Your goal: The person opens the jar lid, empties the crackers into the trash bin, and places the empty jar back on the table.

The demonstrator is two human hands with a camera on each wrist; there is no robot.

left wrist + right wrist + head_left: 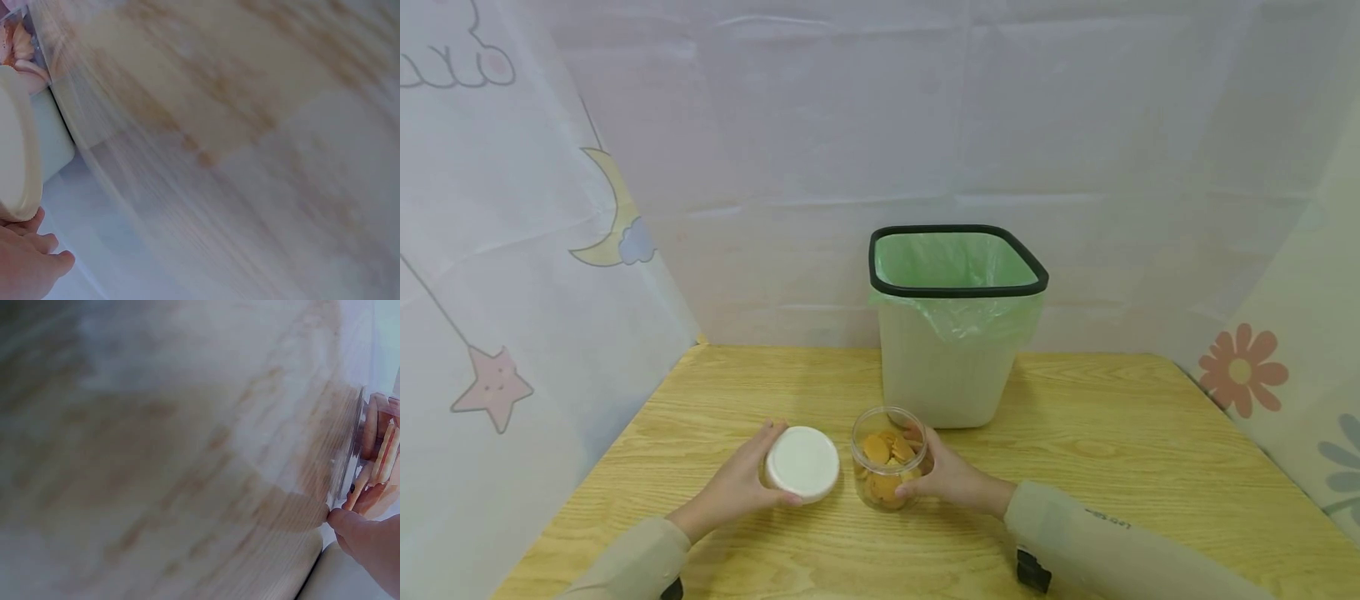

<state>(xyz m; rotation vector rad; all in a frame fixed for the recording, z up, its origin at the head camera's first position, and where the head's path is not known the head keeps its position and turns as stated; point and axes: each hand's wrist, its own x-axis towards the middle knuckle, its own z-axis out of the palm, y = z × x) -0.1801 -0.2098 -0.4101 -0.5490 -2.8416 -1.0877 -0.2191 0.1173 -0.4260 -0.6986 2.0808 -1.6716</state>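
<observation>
Where the jar [887, 472] opens, cookies [877, 449] show; plastic [958, 258] lines the bin [949, 377].

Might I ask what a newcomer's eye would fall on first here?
Probably the bin with its black rim and green liner, standing toward the back of the wooden table. Nearer, the right hand grips a clear jar of cookies, while the left hand holds a white lid.

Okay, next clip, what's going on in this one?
A person has both hands busy at a table. The left hand grips a white lid; the right hand holds a clear jar with cookies inside. The jar is open, with the lid beside it, apart from it. Behind them stands a bin with a green liner.
</observation>
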